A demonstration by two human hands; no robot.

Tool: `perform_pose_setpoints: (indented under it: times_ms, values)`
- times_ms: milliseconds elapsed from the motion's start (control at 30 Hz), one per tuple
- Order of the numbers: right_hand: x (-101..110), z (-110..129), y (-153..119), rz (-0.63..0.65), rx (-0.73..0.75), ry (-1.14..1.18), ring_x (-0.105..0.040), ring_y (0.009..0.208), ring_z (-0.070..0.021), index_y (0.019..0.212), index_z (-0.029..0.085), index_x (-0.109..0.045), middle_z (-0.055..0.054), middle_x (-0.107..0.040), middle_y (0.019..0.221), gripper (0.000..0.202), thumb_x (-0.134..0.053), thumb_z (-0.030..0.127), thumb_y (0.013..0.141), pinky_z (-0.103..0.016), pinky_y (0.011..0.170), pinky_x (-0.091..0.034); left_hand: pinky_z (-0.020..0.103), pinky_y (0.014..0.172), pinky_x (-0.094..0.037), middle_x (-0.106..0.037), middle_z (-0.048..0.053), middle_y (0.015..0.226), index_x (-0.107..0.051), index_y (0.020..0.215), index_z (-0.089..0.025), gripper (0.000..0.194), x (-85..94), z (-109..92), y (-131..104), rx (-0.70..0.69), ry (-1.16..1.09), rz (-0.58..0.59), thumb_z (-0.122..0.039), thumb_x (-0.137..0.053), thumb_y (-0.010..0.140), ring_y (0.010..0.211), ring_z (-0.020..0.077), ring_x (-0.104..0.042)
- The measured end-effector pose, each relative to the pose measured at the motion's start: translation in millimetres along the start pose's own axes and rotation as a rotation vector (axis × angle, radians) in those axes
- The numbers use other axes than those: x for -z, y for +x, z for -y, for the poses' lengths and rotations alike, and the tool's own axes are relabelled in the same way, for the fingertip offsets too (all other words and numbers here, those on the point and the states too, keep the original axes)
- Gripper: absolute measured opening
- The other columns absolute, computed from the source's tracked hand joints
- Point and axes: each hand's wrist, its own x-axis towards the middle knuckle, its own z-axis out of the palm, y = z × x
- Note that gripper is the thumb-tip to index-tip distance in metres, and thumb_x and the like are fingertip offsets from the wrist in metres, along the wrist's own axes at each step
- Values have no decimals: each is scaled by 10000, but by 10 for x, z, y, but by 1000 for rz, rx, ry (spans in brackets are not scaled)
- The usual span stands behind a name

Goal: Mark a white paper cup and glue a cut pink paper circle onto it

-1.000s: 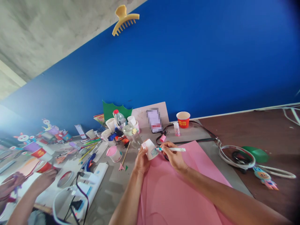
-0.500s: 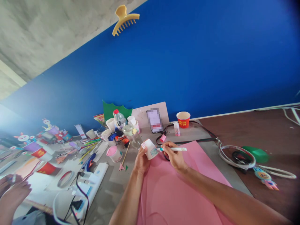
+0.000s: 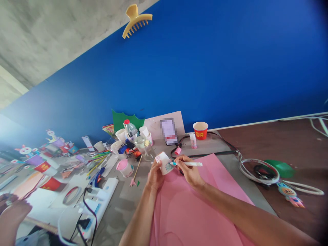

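My left hand (image 3: 155, 175) is closed around a small white paper cup (image 3: 165, 160), tilted so its side faces up. Pink marks and a patch of teal strokes show on the cup. Between the fingers of my right hand (image 3: 190, 171) is a white marker (image 3: 191, 164) with a teal end, its tip at the teal patch. Both hands are above a large pink sheet of paper (image 3: 194, 208). A phone (image 3: 169, 131), its screen blurred out, leans behind them against a pale board (image 3: 153, 121).
Left of my hands are a pink-topped cup (image 3: 125, 168), a clear jar (image 3: 144, 147) and a power strip (image 3: 102, 201). A red paper cup (image 3: 200, 131) and small bottle (image 3: 193, 140) stand behind. Coiled cable (image 3: 258, 171) lies right. Another person's hand (image 3: 15, 210) is far left.
The marker and my right hand have shifted slightly left along the teal patch, with the strokes a little further filled. The other person's hand at far left has moved slightly.
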Motion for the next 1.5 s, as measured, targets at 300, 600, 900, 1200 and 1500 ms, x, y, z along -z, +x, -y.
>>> perform_pose_setpoints:
  times_ms: [300, 600, 900, 1200, 1500]
  values:
    - [-5, 16, 5, -11, -31, 0, -365, 480, -110, 599, 205, -548, 40, -450, 490, 292, -616, 461, 724, -240, 450, -283, 442, 899, -489, -730, 104, 903, -558, 1275, -142, 644, 22, 3, 11, -16, 5, 4, -264, -768, 679, 938, 307, -678]
    - [-10, 6, 14, -36, -80, 61, -317, 434, -89, 583, 203, -539, 66, -393, 445, 264, -619, 433, 683, -226, 419, -234, 437, 901, -497, -737, 105, 868, -580, 1240, -129, 650, 23, -14, 12, -14, -7, -44, -286, -793, 646, 986, 325, -671]
    - [10, -1, 36, -36, -95, 55, -326, 432, -95, 567, 212, -532, 64, -397, 436, 297, -629, 467, 685, -239, 427, -220, 445, 910, -497, -735, 106, 901, -592, 1223, -142, 606, 55, -14, 24, -27, -18, -54, -296, -782, 668, 992, 319, -669]
    - [1, 80, -2, -9, -48, 46, -356, 458, -100, 582, 207, -547, 49, -441, 473, 319, -644, 485, 706, -248, 452, -254, 441, 902, -495, -734, 113, 896, -589, 1217, -120, 597, 45, -10, 24, -6, 11, -4, -291, -775, 676, 951, 317, -680]
    - [-7, 32, -5, 30, -33, 17, -395, 495, -109, 628, 196, -578, 39, -469, 511, 316, -639, 488, 735, -243, 474, -295, 430, 899, -497, -733, 107, 887, -582, 1206, -122, 603, -2, -1, 6, 0, 37, -5, -277, -782, 659, 992, 323, -667]
